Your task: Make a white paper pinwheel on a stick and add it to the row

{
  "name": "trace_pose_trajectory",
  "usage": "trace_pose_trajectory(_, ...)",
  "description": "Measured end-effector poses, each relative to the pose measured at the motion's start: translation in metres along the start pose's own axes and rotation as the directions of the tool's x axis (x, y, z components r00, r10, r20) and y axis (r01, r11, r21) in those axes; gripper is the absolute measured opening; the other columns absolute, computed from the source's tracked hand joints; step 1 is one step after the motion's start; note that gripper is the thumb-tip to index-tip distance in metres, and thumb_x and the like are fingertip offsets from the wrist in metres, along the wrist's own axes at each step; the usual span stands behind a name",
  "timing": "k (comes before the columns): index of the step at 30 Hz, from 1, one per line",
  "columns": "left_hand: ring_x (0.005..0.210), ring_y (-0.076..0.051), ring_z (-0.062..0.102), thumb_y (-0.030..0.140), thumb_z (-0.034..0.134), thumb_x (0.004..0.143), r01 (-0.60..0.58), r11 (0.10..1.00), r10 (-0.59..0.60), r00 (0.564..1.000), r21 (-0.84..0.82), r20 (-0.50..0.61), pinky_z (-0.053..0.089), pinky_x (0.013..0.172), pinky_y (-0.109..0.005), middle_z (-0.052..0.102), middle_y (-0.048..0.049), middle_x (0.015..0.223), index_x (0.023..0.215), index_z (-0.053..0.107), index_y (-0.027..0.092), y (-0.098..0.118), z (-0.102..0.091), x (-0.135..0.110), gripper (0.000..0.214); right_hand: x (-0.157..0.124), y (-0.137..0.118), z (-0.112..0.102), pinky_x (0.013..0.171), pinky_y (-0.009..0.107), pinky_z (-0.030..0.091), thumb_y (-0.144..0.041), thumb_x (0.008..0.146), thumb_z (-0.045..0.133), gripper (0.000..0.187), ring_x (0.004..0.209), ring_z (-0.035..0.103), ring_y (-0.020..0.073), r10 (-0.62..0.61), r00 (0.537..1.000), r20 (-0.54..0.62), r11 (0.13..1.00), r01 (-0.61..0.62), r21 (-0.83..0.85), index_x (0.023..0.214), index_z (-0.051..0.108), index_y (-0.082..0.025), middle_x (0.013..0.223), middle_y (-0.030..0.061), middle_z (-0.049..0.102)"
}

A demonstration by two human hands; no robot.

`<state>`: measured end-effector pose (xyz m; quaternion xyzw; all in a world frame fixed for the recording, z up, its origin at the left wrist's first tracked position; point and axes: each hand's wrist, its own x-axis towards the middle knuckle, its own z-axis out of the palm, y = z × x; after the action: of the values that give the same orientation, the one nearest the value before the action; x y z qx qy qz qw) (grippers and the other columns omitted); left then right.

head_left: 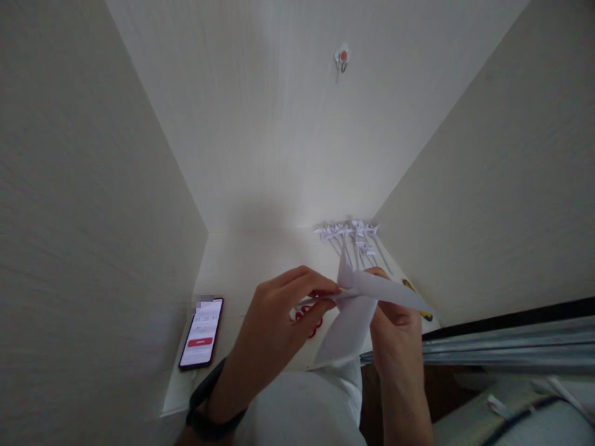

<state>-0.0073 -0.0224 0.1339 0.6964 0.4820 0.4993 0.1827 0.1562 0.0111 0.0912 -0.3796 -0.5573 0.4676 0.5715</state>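
Observation:
A white paper pinwheel [351, 319] is held up in front of me, its blades spread out. My left hand [288, 316] pinches a thin white stick at the pinwheel's middle between thumb and fingertips. On the other side, my right hand [395, 328] is closed at the pinwheel, fingers partly hidden behind a blade. Red loops [312, 322], like scissor handles, show on the surface behind my left hand.
Several finished paper pinwheels [356, 238] on sticks lie at the back right of the white shelf [246, 260]. A phone [201, 334] with a lit screen lies at left. Behind my right hand is a yellow-and-black tool [426, 316]. A hook [343, 59] hangs on the back wall.

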Motion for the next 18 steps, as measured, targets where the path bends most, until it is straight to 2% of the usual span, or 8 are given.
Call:
trace_pose_trajectory(5,0.069,-0.011,0.068,0.003,0.07,0.076,0.042,0.991,-0.046,0.999,-0.127,-0.03,0.052,0.065,-0.018,0.073,0.0003,0.077,0.074,0.072,0.019,0.0,0.001,0.0,0.017,0.0,-0.006,-0.002,0.064,0.026,0.039,-0.014,0.072,0.064,0.012,0.075,0.051,0.0166,-0.063,0.998,0.026,0.996,0.065,-0.06,0.066,0.057,-0.021,0.078,-0.0006,0.053)
trace_pose_trajectory(11,0.067,-0.008,0.068,-0.001,0.069,0.075,0.064,0.978,-0.072,0.997,-0.201,-0.032,0.05,0.063,-0.013,0.073,0.0007,0.074,0.072,0.075,0.018,0.001,0.002,0.001,0.021,-0.005,-0.012,-0.001,0.062,0.024,0.036,-0.007,0.074,0.063,0.015,0.073,0.048,0.0137,-0.077,0.995,0.056,0.996,0.08,-0.039,0.072,0.059,-0.022,0.078,-0.0031,0.049)
trace_pose_trajectory(14,0.066,-0.009,0.068,0.002,0.068,0.077,0.078,0.971,-0.085,0.996,-0.224,-0.018,0.05,0.062,-0.015,0.073,0.0,0.075,0.076,0.077,0.019,-0.002,0.002,0.001,0.019,-0.004,-0.013,0.001,0.065,0.025,0.038,-0.011,0.08,0.064,0.013,0.076,0.049,0.0141,-0.064,0.996,0.067,0.997,0.067,-0.041,0.078,0.063,-0.023,0.08,-0.0029,0.05)
trace_pose_trajectory(18,0.07,-0.011,0.067,0.004,0.07,0.076,0.1,0.952,-0.099,0.995,-0.29,0.017,0.05,0.065,-0.018,0.074,-0.0008,0.077,0.081,0.079,0.021,-0.012,0.003,0.005,0.02,0.0,-0.019,0.002,0.073,0.027,0.039,-0.02,0.084,0.066,0.009,0.08,0.052,0.0146,-0.073,0.99,0.122,0.99,0.087,-0.11,0.077,0.062,-0.024,0.081,-0.0029,0.052)
